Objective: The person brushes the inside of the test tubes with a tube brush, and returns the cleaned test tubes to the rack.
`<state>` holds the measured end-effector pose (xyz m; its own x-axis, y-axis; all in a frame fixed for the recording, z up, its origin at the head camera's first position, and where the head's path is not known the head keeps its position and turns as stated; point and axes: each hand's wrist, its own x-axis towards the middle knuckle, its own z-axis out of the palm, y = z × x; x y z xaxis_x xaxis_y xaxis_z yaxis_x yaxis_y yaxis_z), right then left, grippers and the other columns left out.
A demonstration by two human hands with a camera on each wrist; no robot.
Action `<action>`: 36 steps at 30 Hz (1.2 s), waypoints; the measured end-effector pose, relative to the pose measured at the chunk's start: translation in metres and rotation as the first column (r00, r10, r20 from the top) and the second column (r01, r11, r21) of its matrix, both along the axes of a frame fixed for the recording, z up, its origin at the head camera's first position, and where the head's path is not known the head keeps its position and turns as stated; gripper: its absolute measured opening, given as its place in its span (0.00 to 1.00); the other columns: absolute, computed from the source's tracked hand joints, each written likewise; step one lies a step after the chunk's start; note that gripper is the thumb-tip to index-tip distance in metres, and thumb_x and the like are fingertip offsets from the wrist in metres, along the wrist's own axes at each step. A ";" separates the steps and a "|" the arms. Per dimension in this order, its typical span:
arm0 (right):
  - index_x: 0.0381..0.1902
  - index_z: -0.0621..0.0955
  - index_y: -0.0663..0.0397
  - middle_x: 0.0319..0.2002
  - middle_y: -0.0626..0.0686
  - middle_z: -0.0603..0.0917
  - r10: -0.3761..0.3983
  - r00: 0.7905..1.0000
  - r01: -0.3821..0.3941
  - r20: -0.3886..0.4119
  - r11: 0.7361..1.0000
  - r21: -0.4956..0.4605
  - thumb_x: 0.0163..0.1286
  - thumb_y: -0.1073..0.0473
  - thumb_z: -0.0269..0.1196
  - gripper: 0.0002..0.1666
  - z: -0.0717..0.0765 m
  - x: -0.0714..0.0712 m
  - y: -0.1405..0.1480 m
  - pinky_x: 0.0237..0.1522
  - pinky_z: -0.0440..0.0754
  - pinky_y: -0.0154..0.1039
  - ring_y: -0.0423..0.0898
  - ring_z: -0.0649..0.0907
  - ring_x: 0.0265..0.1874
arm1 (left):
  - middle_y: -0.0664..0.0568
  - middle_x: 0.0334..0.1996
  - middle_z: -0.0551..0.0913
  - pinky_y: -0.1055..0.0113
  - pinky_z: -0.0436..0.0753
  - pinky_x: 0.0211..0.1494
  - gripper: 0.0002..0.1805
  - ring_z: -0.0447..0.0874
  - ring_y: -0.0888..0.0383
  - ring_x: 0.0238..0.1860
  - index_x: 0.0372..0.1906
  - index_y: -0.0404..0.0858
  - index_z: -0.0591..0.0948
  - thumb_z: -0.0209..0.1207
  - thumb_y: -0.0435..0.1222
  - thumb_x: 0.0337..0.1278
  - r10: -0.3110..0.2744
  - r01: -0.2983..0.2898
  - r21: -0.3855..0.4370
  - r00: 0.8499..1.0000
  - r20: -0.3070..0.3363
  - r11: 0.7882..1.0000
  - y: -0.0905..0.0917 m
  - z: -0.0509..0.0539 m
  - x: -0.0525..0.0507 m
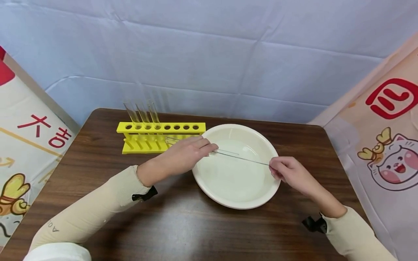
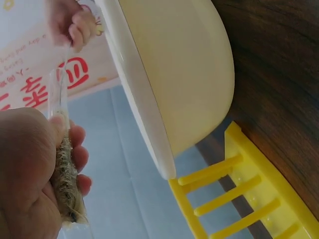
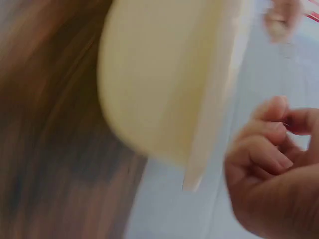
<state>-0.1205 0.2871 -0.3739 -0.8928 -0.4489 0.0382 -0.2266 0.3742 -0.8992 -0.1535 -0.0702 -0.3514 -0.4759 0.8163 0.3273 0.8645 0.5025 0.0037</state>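
Observation:
My left hand point(image 1: 183, 154) grips a clear glass test tube point(image 1: 171, 140) above the white basin's left rim. Inside the tube sits a test tube brush, its bristles point(image 2: 67, 184) showing through the glass beside my fingers in the left wrist view. The brush's thin wire handle point(image 1: 245, 158) runs out of the tube's mouth across the basin. My right hand point(image 1: 289, 172) pinches the end of that wire at the basin's right rim. In the right wrist view, blur hides most of the wire. The round white basin point(image 1: 236, 181) appears to hold water.
Behind my left hand stands a yellow test tube rack point(image 1: 202, 127) with several holes and pegs. Three clear test tubes point(image 1: 143, 113) lean in its left part. The brown wooden table point(image 1: 196, 232) meets a pale cloth backdrop point(image 1: 202, 65) at its far edge.

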 end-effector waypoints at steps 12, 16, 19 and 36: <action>0.24 0.71 0.58 0.17 0.52 0.62 -0.004 1.000 0.003 -0.010 0.994 -0.107 0.78 0.72 0.49 0.19 0.006 0.004 0.016 0.16 0.59 0.42 0.49 0.60 0.14 | 0.50 0.48 0.84 0.62 0.82 0.57 0.18 0.82 0.53 0.51 0.60 0.36 0.80 0.64 0.30 0.67 0.014 -0.014 -0.014 1.000 0.026 1.000 -0.003 0.001 -0.002; 0.28 0.78 0.50 0.20 0.45 0.70 -0.023 0.953 0.033 -0.303 0.999 0.029 0.72 0.77 0.56 0.18 -0.001 0.006 0.025 0.18 0.66 0.37 0.41 0.67 0.16 | 0.49 0.48 0.84 0.62 0.82 0.56 0.18 0.82 0.53 0.50 0.61 0.36 0.80 0.63 0.30 0.68 0.019 -0.019 -0.017 0.999 0.040 1.000 -0.005 0.001 -0.003; 0.30 0.81 0.46 0.23 0.41 0.74 -0.007 0.878 0.049 -0.479 0.996 0.076 0.64 0.80 0.61 0.21 -0.006 0.005 0.031 0.18 0.66 0.30 0.35 0.68 0.17 | 0.49 0.48 0.84 0.63 0.82 0.55 0.18 0.83 0.53 0.51 0.61 0.36 0.80 0.62 0.30 0.68 0.030 -0.029 -0.019 0.998 0.058 0.999 -0.007 0.001 -0.003; 0.23 0.79 0.49 0.24 0.42 0.75 0.032 0.580 0.159 -0.814 0.976 0.151 0.65 0.63 0.55 0.11 -0.004 0.002 0.049 0.26 0.65 0.26 0.33 0.69 0.23 | 0.45 0.51 0.83 0.58 0.82 0.58 0.18 0.82 0.49 0.55 0.62 0.34 0.79 0.60 0.30 0.71 0.061 -0.060 -0.020 0.996 0.069 0.998 -0.017 0.003 -0.003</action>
